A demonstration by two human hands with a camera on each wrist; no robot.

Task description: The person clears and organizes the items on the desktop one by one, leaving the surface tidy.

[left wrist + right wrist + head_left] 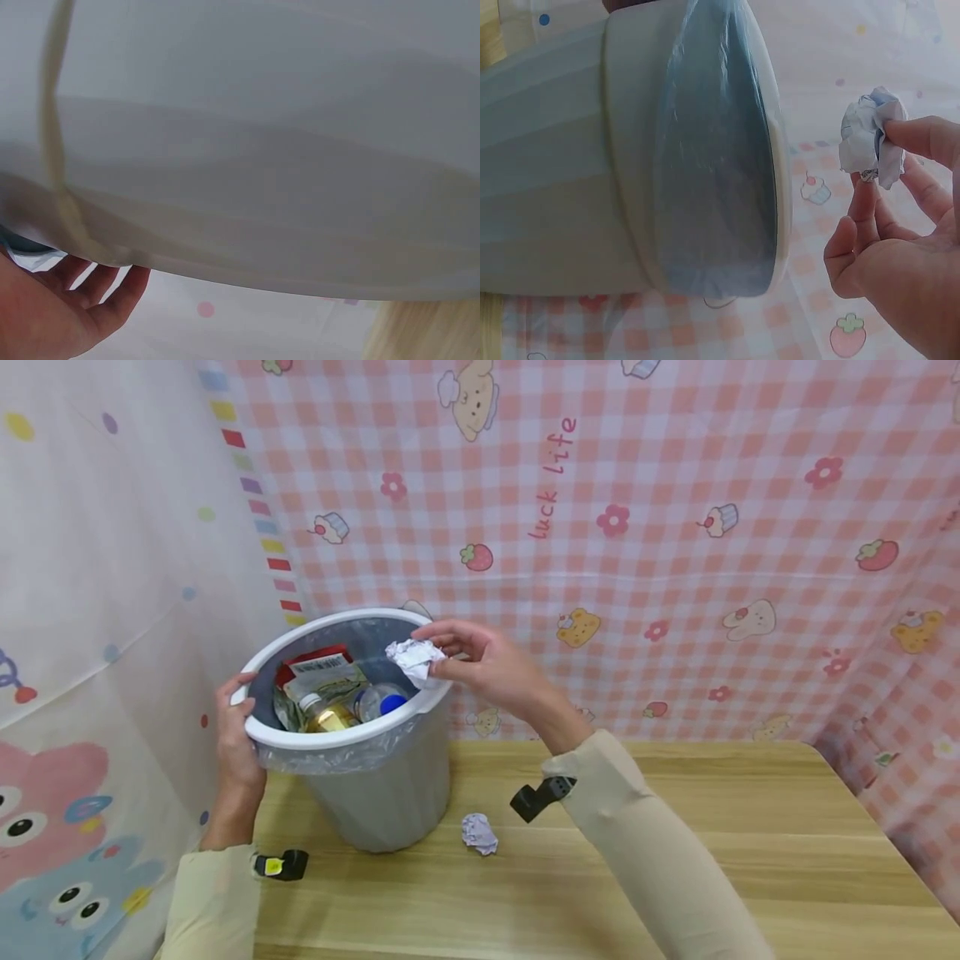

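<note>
A grey trash bin [393,797] with a white rim and a clear plastic liner stands at the table's left. My left hand [238,739] grips the rim's left side, fingers over the edge. In the left wrist view that hand [82,307] shows at the bin's edge. Above the rim's right side, my right hand [487,660] pinches a crumpled paper ball [414,658] between thumb and fingers. The right wrist view shows the paper ball [871,139] apart from the bin. A second crumpled paper ball [479,833] lies on the table.
Inside the bin are a bottle of yellow liquid [330,717], a clear bottle with a blue cap [392,703] and a red package [315,664]. The wooden table [675,860] extends right. A pink checked cloth [675,568] hangs behind, a white curtain [112,610] left.
</note>
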